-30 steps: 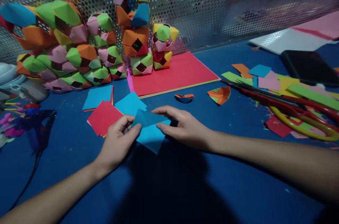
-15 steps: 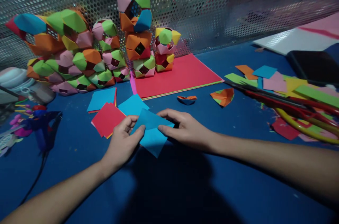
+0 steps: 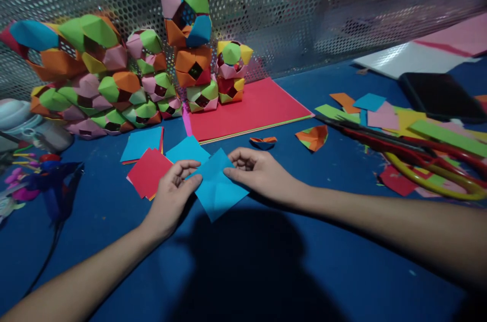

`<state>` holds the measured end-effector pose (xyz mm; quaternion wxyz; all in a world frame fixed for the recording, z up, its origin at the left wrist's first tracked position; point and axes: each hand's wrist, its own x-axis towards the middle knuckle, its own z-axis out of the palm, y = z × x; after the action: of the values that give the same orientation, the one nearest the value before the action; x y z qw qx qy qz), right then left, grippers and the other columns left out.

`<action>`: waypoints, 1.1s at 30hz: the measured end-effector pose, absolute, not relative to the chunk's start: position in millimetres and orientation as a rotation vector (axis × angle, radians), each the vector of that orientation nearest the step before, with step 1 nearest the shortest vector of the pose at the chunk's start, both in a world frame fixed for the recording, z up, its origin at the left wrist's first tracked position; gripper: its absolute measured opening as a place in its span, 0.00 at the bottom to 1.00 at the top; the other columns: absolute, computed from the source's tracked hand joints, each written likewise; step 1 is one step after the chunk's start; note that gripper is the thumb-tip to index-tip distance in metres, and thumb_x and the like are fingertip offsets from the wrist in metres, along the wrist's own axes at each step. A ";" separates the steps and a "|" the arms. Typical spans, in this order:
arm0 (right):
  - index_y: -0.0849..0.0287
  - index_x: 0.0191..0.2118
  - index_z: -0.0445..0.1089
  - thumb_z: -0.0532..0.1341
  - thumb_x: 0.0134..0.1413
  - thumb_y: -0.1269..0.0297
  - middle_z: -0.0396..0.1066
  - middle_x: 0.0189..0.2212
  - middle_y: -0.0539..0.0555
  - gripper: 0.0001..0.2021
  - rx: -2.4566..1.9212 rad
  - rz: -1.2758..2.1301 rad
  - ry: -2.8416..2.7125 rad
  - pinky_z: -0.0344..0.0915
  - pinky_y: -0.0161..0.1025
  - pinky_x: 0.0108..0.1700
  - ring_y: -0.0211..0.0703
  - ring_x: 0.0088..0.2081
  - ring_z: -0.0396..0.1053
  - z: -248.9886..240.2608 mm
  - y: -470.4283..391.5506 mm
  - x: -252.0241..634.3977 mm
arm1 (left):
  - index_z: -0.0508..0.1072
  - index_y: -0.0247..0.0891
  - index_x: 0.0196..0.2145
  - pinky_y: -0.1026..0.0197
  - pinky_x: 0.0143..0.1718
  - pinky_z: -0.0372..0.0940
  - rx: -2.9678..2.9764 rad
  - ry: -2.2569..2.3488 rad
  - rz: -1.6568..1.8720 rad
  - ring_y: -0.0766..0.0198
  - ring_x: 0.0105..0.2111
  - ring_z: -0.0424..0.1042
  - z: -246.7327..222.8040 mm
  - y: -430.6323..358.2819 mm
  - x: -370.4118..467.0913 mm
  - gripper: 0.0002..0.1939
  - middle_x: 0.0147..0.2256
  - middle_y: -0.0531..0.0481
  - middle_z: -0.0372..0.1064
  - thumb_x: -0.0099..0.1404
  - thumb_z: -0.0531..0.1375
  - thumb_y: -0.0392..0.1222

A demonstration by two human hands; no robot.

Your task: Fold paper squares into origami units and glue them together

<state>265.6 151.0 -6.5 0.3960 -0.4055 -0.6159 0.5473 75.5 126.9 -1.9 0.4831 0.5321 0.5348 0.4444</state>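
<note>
Left hand [image 3: 173, 195] and right hand [image 3: 262, 175] apart, both clamped on one bright blue square paper sheet [image 3: 220, 190]: left thumb and fingers pinch its left corner, right ones its upper right edge. Sheet is turned like a diamond, faint creases showing, in front of the body above the blue tabletop [image 3: 125, 271]. Just beyond and to the left: loose blue paper [image 3: 187, 147], a stack of red square paper [image 3: 147, 172], a blue-topped paper stack [image 3: 141, 142]. Farther: large red paper sheets [image 3: 258, 111], with multicolour folded-paper blocks [image 3: 193, 66] stacked on and beside them, in front of a perforated metal panel [image 3: 281, 12]. Small orange-and-dark folded piece [image 3: 263, 142] and orange-and-green folded piece [image 3: 313, 138] lie beyond right hand. Far right: red-handled scissors [image 3: 462, 152], yellow handle loop [image 3: 403, 172], mixed paper scraps [image 3: 405, 121], flat black rectangular object [image 3: 441, 96]. Far left: blue glue gun [image 3: 53, 187], dark cord.
</note>
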 end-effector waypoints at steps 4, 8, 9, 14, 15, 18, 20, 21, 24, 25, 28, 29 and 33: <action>0.62 0.30 0.64 0.60 0.47 0.64 0.59 0.22 0.45 0.07 -1.022 1.385 -1.549 0.52 0.32 0.24 0.31 0.23 0.55 -6.5 151.3 265.0 | 0.69 0.38 0.34 0.69 0.22 0.51 1.229 1.347 1.091 0.73 0.20 0.55 -2.0 127.6 75.9 0.10 0.21 0.59 0.56 0.54 0.62 0.42; 0.60 0.27 0.61 0.60 0.47 0.63 0.53 0.19 0.43 0.07 -1.038 1.310 -1.643 0.50 0.32 0.23 0.31 0.22 0.51 -5.6 150.7 264.9 | 0.69 0.37 0.33 0.69 0.20 0.47 1.278 1.382 1.064 0.73 0.18 0.51 -2.6 126.2 76.4 0.09 0.19 0.60 0.52 0.54 0.62 0.42; 0.60 0.25 0.59 0.60 0.47 0.63 0.50 0.18 0.42 0.09 -1.046 1.271 -1.672 0.49 0.31 0.23 0.30 0.21 0.49 -5.5 150.6 265.0 | 0.69 0.37 0.33 0.69 0.19 0.46 1.301 1.380 1.053 0.73 0.19 0.51 -2.3 125.6 76.8 0.09 0.19 0.60 0.52 0.55 0.61 0.42; 0.59 0.23 0.57 0.59 0.48 0.63 0.50 0.18 0.43 0.10 -1.046 1.257 -1.648 0.49 0.31 0.22 0.30 0.21 0.48 -7.6 150.3 265.0 | 0.68 0.39 0.40 0.69 0.23 0.52 1.301 1.263 1.087 0.72 0.22 0.56 0.2 122.9 80.0 0.13 0.22 0.59 0.56 0.56 0.61 0.41; 0.60 0.25 0.59 0.59 0.48 0.63 0.52 0.19 0.43 0.09 -1.042 1.282 -1.622 0.49 0.31 0.23 0.30 0.21 0.50 -8.3 150.0 264.7 | 0.68 0.39 0.39 0.69 0.24 0.54 1.284 1.230 1.081 0.72 0.23 0.58 0.2 122.6 80.4 0.12 0.23 0.58 0.58 0.56 0.61 0.41; 0.60 0.31 0.63 0.59 0.48 0.63 0.55 0.19 0.44 0.06 -1.026 1.315 -1.593 0.51 0.31 0.22 0.31 0.21 0.52 -9.1 148.1 263.0 | 0.66 0.37 0.31 0.68 0.26 0.56 1.291 1.230 1.038 0.71 0.24 0.60 -1.6 122.0 80.2 0.09 0.24 0.57 0.60 0.55 0.62 0.42; 0.60 0.32 0.65 0.59 0.48 0.64 0.55 0.19 0.43 0.06 -1.035 1.293 -1.617 0.50 0.30 0.22 0.31 0.21 0.52 -8.4 146.0 261.8 | 0.66 0.36 0.30 0.67 0.27 0.58 1.306 1.254 1.015 0.70 0.25 0.61 -2.9 121.6 79.8 0.09 0.24 0.57 0.60 0.55 0.62 0.42; 0.60 0.32 0.65 0.59 0.48 0.64 0.54 0.18 0.43 0.06 -1.047 1.274 -1.635 0.50 0.30 0.22 0.31 0.21 0.52 -7.8 144.8 261.2 | 0.67 0.36 0.31 0.66 0.29 0.59 1.298 1.245 1.008 0.68 0.27 0.63 -3.2 121.4 79.9 0.08 0.25 0.56 0.62 0.56 0.61 0.42; 0.60 0.31 0.65 0.60 0.48 0.65 0.53 0.17 0.43 0.05 -1.086 1.210 -1.677 0.50 0.30 0.20 0.30 0.20 0.51 -5.4 141.9 260.1 | 0.67 0.37 0.39 0.62 0.37 0.63 1.257 1.172 0.991 0.64 0.34 0.67 -2.8 120.6 81.1 0.10 0.32 0.52 0.67 0.59 0.59 0.42; 0.60 0.32 0.65 0.60 0.48 0.65 0.53 0.17 0.43 0.05 -1.092 1.194 -1.682 0.49 0.30 0.20 0.30 0.20 0.51 -4.8 141.2 259.8 | 0.67 0.37 0.40 0.61 0.38 0.63 1.253 1.162 0.990 0.64 0.36 0.67 -2.3 120.4 81.8 0.11 0.33 0.52 0.67 0.59 0.58 0.41; 0.60 0.31 0.65 0.60 0.48 0.65 0.53 0.16 0.43 0.05 -1.086 1.181 -1.698 0.49 0.29 0.19 0.30 0.19 0.51 -4.5 140.2 259.4 | 0.67 0.37 0.39 0.63 0.37 0.63 1.260 1.186 0.987 0.64 0.35 0.67 -0.2 119.6 83.3 0.10 0.34 0.52 0.67 0.58 0.59 0.39; 0.60 0.30 0.65 0.60 0.48 0.65 0.53 0.17 0.43 0.04 -1.076 1.185 -1.712 0.49 0.29 0.19 0.30 0.19 0.51 -4.8 140.0 259.3 | 0.67 0.37 0.39 0.64 0.35 0.63 1.261 1.203 0.985 0.65 0.34 0.66 0.6 119.4 83.6 0.10 0.33 0.52 0.67 0.58 0.59 0.39; 0.60 0.30 0.65 0.59 0.49 0.65 0.57 0.18 0.44 0.04 -1.047 1.143 -1.775 0.51 0.29 0.20 0.30 0.19 0.53 -6.9 139.4 259.5 | 0.67 0.38 0.38 0.67 0.30 0.61 1.251 1.231 0.975 0.68 0.30 0.65 2.8 118.6 83.8 0.10 0.31 0.55 0.65 0.57 0.60 0.38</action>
<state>259.5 139.4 -6.9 0.3825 -0.4107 -0.6959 0.4481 83.8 118.6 2.8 0.5367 0.5257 0.5173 0.4098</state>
